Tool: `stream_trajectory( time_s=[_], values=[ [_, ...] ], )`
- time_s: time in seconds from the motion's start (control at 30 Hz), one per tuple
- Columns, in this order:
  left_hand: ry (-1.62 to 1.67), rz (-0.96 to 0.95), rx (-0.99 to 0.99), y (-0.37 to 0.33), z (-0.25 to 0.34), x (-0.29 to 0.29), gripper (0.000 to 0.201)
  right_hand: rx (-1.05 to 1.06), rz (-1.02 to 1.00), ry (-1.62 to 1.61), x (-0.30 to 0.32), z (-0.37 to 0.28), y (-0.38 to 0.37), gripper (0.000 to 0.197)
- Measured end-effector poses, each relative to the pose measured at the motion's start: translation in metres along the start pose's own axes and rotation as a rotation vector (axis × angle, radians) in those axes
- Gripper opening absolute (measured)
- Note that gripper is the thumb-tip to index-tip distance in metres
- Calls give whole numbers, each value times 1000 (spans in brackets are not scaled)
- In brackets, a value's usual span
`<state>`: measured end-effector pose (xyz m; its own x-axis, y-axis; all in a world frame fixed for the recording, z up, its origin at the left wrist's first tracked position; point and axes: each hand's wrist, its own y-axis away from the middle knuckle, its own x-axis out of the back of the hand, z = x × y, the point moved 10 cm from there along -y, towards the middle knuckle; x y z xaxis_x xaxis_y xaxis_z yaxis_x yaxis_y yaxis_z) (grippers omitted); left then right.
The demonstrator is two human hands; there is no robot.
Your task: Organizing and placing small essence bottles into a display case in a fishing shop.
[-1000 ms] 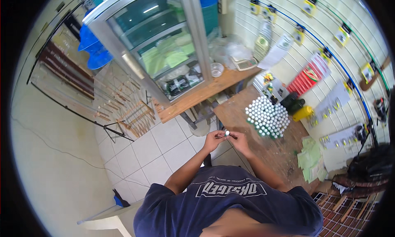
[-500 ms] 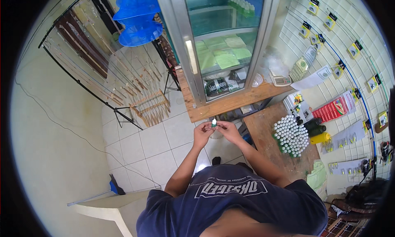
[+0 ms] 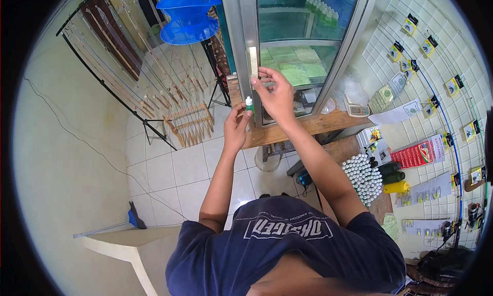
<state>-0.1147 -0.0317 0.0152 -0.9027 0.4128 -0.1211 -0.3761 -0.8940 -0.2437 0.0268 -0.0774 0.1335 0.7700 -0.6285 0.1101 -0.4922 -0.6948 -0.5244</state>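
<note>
My left hand (image 3: 236,129) pinches a small green bottle (image 3: 249,107) with a white cap, held upright in front of the cabinet's metal frame. Raised above it, my right hand (image 3: 275,92) has its thumb and fingertips at the lower end of a pale strip (image 3: 253,59) on that frame. The fingers curl in at the strip's edge; the exact contact is too small to make out. Behind both hands stands the glass-fronted cabinet (image 3: 367,13), with green bottles and pale green packets inside.
Many white-capped bottles (image 3: 362,178) stand packed on a wooden table at right, beside dark bottles and a yellow bottle (image 3: 396,187). The cabinet rests on a wooden ledge (image 3: 303,127) with a small scale (image 3: 358,110). Fishing rods stand in a rack (image 3: 190,126) at left.
Both hands have moved up and forward to the cabinet frame. My right hand has left the bottle for the pale strip; my left still holds the bottle. The view has shifted slightly.
</note>
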Motion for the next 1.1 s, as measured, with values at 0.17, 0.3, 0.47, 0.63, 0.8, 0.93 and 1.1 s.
stream_trajectory(
  time_s=[0.17, 0.3, 0.47, 0.63, 0.8, 0.93, 1.1],
  values=[
    [-24, 35, -36, -4, -3, -2, 34, 35, -8, 2, -4, 0, -12, 23],
    [49, 63, 18, -6, -10, -2, 34, 55, -21, 23, -4, -6, -10, 19],
    [74, 85, 35, -4, -16, -3, 33, 100, -38, 83, -2, -11, -10, 18],
    [143, 122, 23, -1, -21, -9, 32, 128, -49, 78, 11, -18, 7, 16],
    [156, 128, 23, -1, -25, -8, 31, 108, -84, 58, 55, -38, 53, 20],
    [114, 143, 38, 3, -23, -8, 32, 61, 29, 4, 122, -32, 112, 17],
    [91, 142, 43, 5, -20, -8, 34, 127, 461, 382, 234, -40, 159, 28]
  ],
)
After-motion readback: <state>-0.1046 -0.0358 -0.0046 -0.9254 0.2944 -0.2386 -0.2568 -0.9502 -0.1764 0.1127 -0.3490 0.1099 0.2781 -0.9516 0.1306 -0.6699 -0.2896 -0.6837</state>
